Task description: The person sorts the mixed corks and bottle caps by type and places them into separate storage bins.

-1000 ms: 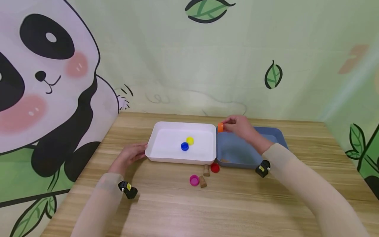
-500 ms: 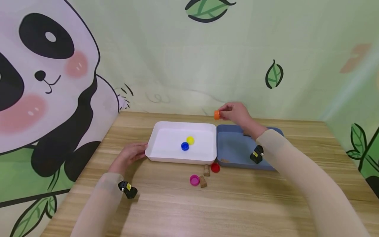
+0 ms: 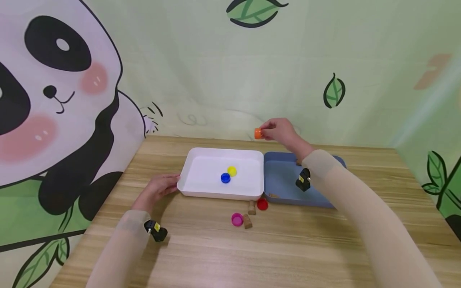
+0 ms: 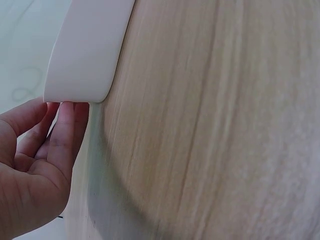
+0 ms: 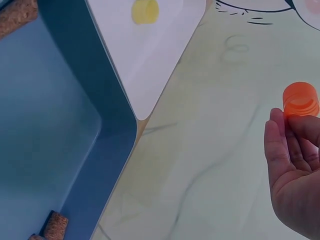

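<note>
My right hand pinches an orange bottle cap between thumb and fingers, up in the air behind the trays. The right wrist view shows the threads of the cap. With fairly straight fingertips, my left hand touches the left end of a white tray; the left wrist view shows the fingers against its end wall. A yellow cap and a blue cap lie inside this tray. Right beside it stands a blue tray, partly hidden by my right forearm.
In front of the trays lie a red cap, a magenta cap and two corks, one cork by the white tray. Corks, such as a cork in a corner, lie in the blue tray. A printed backdrop rises behind the table.
My right hand has risen from the blue tray's back left corner and moved left and away with the orange cap. My left hand and both trays have stayed in place.
</note>
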Tool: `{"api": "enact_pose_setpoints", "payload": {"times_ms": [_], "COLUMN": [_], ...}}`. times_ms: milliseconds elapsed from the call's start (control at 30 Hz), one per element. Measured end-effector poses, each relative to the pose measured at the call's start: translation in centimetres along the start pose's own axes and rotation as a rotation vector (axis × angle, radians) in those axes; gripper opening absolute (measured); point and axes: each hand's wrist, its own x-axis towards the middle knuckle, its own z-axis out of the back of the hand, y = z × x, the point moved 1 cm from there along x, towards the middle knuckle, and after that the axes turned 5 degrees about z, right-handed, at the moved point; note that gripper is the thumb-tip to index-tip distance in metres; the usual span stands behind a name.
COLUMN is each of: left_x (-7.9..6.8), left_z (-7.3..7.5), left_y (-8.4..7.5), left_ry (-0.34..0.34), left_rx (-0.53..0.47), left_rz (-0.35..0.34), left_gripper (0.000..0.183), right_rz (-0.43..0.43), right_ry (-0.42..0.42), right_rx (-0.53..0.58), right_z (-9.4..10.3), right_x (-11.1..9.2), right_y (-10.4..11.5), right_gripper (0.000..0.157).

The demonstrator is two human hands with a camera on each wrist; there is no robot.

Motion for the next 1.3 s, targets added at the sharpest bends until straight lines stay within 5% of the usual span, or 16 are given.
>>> {"api": "enact_pose_setpoints", "payload": {"times_ms": [433, 1300], "left_x": [-0.2, 0.1], "left_z": [-0.2, -0.1], "left_y": [-0.3, -0.1], "left_ry": [-0.005, -0.013], "left_rx": [0.026, 0.025], "left_rz": [0.011, 0.018], "left_gripper": [0.051, 0.051], "right_rz": [-0.007, -0.037], "right_ry": [0.015, 0.103], "right_rx": [-0.004, -0.105], "right_z": [-2.8, -8.3], "right_x": [2.4, 2.9], "right_y": [-0.4, -2.7], "right_gripper": [0.026, 0.022]}}
